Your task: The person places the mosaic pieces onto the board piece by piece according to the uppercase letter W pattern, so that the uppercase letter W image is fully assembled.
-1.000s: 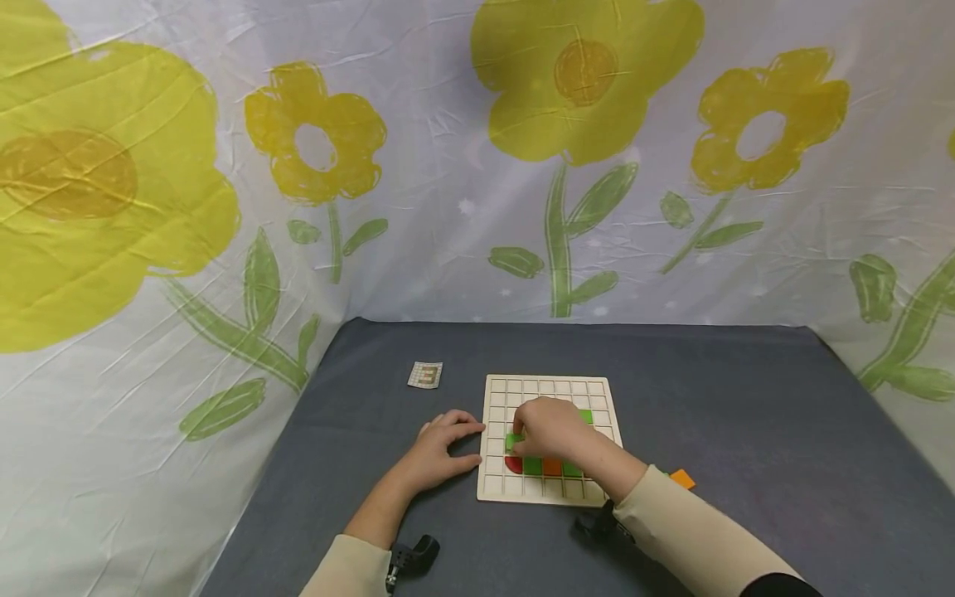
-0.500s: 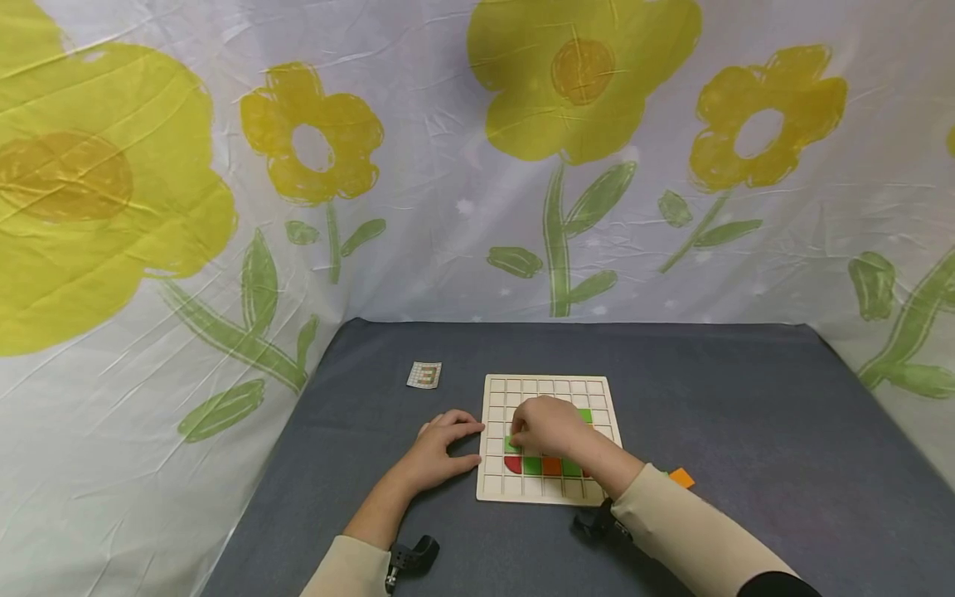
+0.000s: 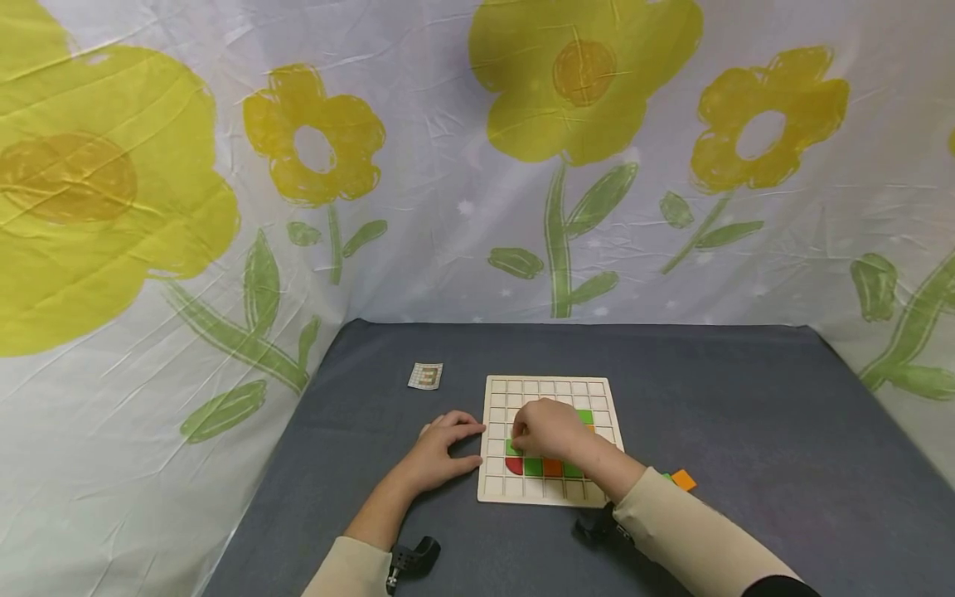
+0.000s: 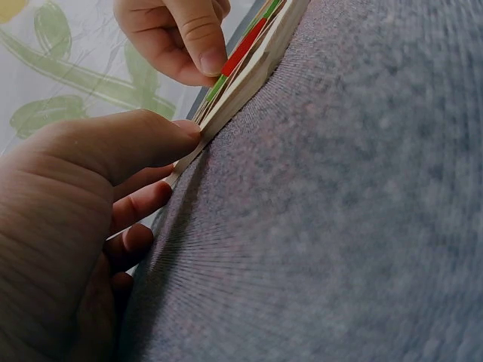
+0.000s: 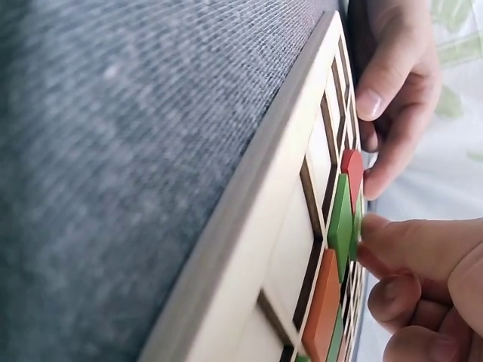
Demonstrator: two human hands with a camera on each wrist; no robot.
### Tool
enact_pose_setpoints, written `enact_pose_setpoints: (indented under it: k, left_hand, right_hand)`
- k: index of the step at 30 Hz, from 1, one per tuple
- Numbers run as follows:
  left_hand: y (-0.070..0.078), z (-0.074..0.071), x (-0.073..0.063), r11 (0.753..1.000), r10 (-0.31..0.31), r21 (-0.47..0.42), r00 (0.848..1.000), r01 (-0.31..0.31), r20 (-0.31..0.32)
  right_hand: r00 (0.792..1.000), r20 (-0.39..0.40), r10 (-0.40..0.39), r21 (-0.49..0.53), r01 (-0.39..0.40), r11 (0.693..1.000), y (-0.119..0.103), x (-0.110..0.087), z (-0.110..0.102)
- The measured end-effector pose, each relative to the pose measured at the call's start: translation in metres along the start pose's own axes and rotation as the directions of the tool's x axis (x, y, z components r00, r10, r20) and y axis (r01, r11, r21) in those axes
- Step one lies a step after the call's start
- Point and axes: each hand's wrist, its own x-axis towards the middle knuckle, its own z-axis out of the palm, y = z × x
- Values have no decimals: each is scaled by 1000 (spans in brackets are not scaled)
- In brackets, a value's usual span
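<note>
A square wooden grid board point(image 3: 496, 489) lies on the dark cloth. My left hand point(image 3: 440, 448) rests at its left edge, thumb and index finger spread apart and their tips touching the rim. Over the board's middle, my right hand point(image 3: 552, 427) pinches a small green tile point(image 3: 511, 448) with thumb and fingertips, at the cell just beyond a rounded red piece point(image 3: 514, 466). Beside that red piece, a green tile point(image 3: 533, 468) and an orange tile point(image 3: 552, 468) sit in the same row. My right hand and forearm hide part of the grid.
A small printed card point(image 3: 425, 376) lies beyond the left hand. Loose orange tile point(image 3: 683, 480) rests right of the board, partly behind the right sleeve, with a bit of green beside it. A flower-printed curtain point(image 3: 433, 249) rises behind the table.
My right thumb and fingertips have shifted slightly at the green tile, which looks flatter in its cell than before. My left hand stays at the board's edge.
</note>
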Motion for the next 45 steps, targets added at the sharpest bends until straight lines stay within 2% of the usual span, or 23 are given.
enact_pose_setpoints:
  k: [5, 12, 21, 29, 36, 40, 45]
  left_hand:
    - [0, 1, 0, 1000, -3, 3, 1000, 3, 1]
    - [0, 1, 0, 1000, -30, -3, 999, 30, 13]
    - [-1, 4, 0, 1000, -20, 8, 1000, 20, 13]
    - [-2, 4, 1, 1000, -17, 23, 1000, 17, 6]
    - [-1, 3, -1, 1000, -15, 24, 1000, 15, -4]
    - [-1, 3, -1, 1000, -17, 19, 1000, 17, -2]
    - [1, 2, 0, 1000, -13, -2, 1000, 13, 0]
  right_hand:
    - [1000, -25, 13, 29, -13, 1000, 8, -7, -1]
    - [997, -73, 36, 102, -29, 994, 22, -26, -14]
    - [991, -95, 96, 156, -80, 985, 51, -70, -33]
    - [982, -81, 168, 223, -147, 964, 80, -110, -47]
    - [968, -20, 251, 257, -238, 937, 106, -138, -50]
    - [968, 5, 249, 266, -242, 933, 124, -151, -50]
    - [980, 11, 199, 264, -195, 945, 142, -166, -48]
